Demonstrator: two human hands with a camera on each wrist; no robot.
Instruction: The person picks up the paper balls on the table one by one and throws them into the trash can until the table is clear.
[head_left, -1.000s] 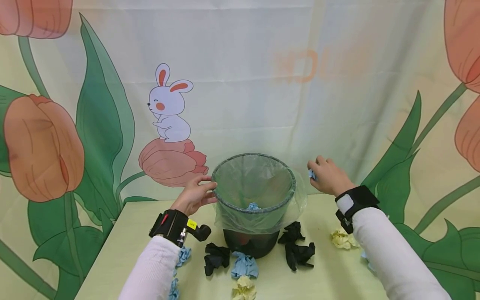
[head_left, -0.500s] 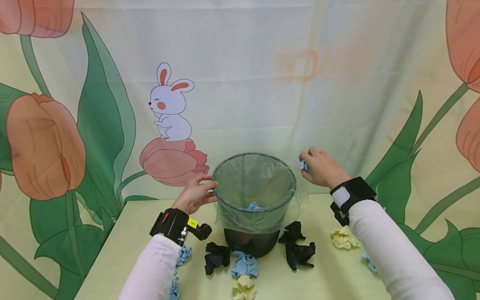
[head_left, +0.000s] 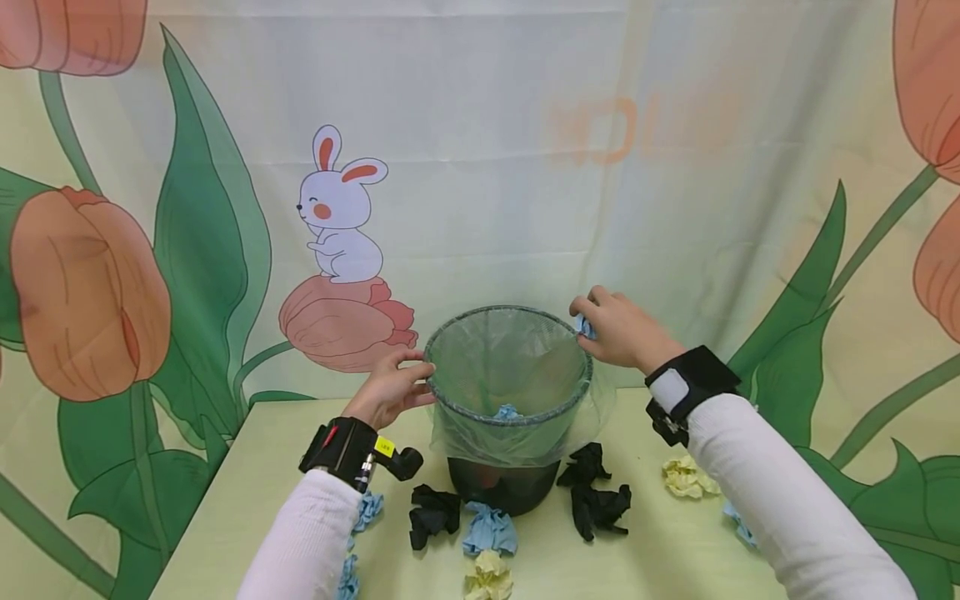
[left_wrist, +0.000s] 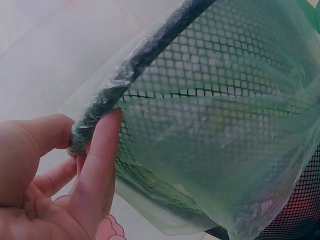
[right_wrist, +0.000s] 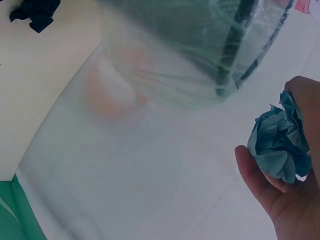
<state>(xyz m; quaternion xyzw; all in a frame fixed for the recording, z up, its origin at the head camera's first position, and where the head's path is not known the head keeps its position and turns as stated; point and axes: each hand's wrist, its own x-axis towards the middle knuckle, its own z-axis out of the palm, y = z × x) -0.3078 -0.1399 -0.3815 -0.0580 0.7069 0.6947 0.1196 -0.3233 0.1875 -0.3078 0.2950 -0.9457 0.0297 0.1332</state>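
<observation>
A black mesh wastebasket (head_left: 501, 487), lined with a thin green plastic bag (head_left: 487, 450), stands on the table. My left hand (head_left: 388, 390) pinches its left rim through the bag; in the left wrist view the thumb and fingers lie on either side of the rim (left_wrist: 102, 100). My right hand (head_left: 622, 332) holds a crumpled blue paper ball (right_wrist: 279, 142) beside the upper right rim. The right wrist view shows a gap between that ball and the bag. Another crumpled blue paper (head_left: 507, 412) appears inside the wastebasket, seen past the front rim.
Around the basket's foot lie crumpled black papers (head_left: 600, 510), a blue one (head_left: 490, 529) and a yellow one (head_left: 489, 575). More blue paper (head_left: 367, 510) lies by my left forearm. A yellow ball (head_left: 688, 477) and blue paper (head_left: 740, 525) lie near my right forearm. A printed curtain hangs behind.
My right hand has moved left with the blue paper ball, from out beside the wastebasket to near its right rim. The left hand has stayed on the left rim.
</observation>
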